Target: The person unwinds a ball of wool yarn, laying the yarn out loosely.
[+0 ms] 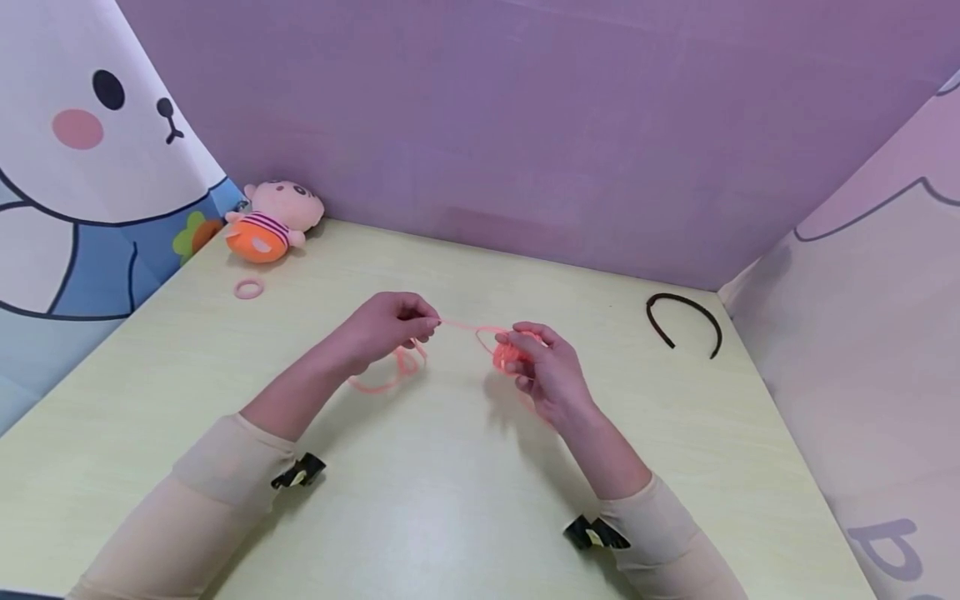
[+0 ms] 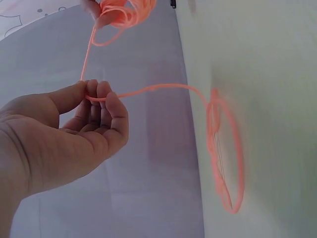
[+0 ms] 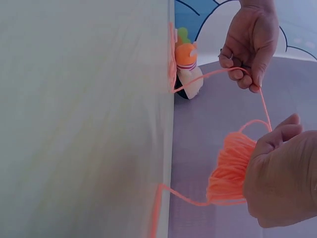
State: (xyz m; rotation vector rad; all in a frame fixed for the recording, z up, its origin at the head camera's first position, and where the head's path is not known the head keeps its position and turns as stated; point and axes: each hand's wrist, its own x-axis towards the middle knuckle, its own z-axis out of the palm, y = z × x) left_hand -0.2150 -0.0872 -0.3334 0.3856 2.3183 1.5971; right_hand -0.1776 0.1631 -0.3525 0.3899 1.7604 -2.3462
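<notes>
A bundle of orange-pink yarn (image 3: 232, 168) is gripped in my right hand (image 1: 551, 371), its loops wound side by side. From it a strand runs taut to my left hand (image 1: 393, 325), which pinches it between thumb and fingertips, as the left wrist view shows. Past the left fingers the strand drops to a loose coil of yarn (image 2: 237, 153) lying on the table. Another tail of yarn (image 3: 185, 198) hangs from the bundle down to the tabletop near the right wrist. Both hands are held above the table, a short gap apart.
On the pale table (image 1: 420, 517), a plush doll (image 1: 273, 221) in orange lies at the back left, with a pink ring (image 1: 249, 288) in front of it. A dark headband (image 1: 686, 312) lies at the right. A purple cloth wall (image 1: 487, 125) rises behind the table.
</notes>
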